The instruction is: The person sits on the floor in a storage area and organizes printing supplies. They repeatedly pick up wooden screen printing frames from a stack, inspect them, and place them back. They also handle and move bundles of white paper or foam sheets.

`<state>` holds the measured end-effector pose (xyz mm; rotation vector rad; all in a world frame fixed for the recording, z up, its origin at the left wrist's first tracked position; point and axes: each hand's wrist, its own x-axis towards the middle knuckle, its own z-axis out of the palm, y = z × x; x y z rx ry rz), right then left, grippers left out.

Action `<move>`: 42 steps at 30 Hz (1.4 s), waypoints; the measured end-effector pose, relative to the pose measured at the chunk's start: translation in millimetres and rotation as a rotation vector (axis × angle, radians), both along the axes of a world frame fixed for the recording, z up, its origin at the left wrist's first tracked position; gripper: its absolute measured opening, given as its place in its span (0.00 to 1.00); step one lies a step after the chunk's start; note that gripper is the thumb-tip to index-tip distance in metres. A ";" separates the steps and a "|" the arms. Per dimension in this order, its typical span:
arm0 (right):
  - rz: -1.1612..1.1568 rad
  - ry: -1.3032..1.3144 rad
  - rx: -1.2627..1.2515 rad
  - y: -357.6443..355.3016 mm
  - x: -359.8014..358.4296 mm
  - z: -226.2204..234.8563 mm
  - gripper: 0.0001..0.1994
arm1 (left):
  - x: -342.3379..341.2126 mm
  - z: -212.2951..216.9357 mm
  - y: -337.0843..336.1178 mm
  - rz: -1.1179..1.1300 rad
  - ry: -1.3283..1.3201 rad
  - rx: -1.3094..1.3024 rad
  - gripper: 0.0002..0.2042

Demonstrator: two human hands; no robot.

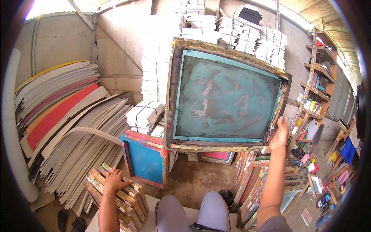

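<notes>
My right hand [279,135] grips the right edge of a large wooden screen-printing frame [177,96] with a teal mesh, held up and tilted in front of me. My left hand [114,179] rests with fingers spread on top of a row of wooden frames [127,201] standing on edge at the lower left. A smaller frame with blue mesh and red-painted wood [145,160] stands on the floor just below the raised frame. My knees in grey trousers [189,210] show at the bottom centre.
Stacks of curved white, red and yellow sheets [65,116] lean at the left. Piles of white printed sheets [158,69] rise along the back wall. More wooden frames [251,181] lean at the right, beside shelves with bottles and cans [313,100]. The floor [197,178] is bare dirt.
</notes>
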<state>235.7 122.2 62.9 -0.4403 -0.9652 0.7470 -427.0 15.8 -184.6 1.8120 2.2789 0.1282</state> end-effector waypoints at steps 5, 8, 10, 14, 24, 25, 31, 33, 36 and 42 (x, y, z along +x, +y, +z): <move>-0.036 0.068 0.085 -11.1 -12.9 -19.0 0.14 | 10.5 8.1 3.0 -0.005 -0.012 0.032 0.49; -0.102 0.022 0.158 -18.3 -28.9 -33.6 0.12 | 9.4 13.5 -3.7 0.006 -0.002 0.039 0.49; -0.133 0.009 0.194 -24.6 -49.2 -34.2 0.12 | 3.8 11.2 -5.1 0.018 0.011 0.030 0.50; -0.286 -0.081 0.233 -29.3 -45.1 -47.1 0.18 | 8.0 6.1 3.9 0.004 0.005 0.017 0.50; -0.435 -0.107 0.290 -40.8 -64.2 -60.6 0.26 | 7.4 12.6 -1.5 0.004 0.002 0.017 0.49; -0.453 -0.116 0.298 -41.4 -65.8 -62.8 0.26 | 4.6 10.9 -1.8 0.003 0.005 0.020 0.49; -0.575 -0.197 0.369 -45.7 -73.4 -75.7 0.30 | 6.0 11.2 -1.5 -0.004 -0.011 0.055 0.47; -0.576 -0.198 0.378 -47.3 -76.0 -76.5 0.30 | 4.9 11.0 -2.1 -0.004 -0.005 0.047 0.47; -0.555 -0.145 0.354 -48.9 -77.6 -76.0 0.26 | 1.8 9.2 -2.1 0.002 0.004 0.040 0.49; -0.488 0.150 0.222 -56.5 -84.6 -87.1 0.19 | 3.8 10.1 -3.0 0.013 -0.052 0.047 0.50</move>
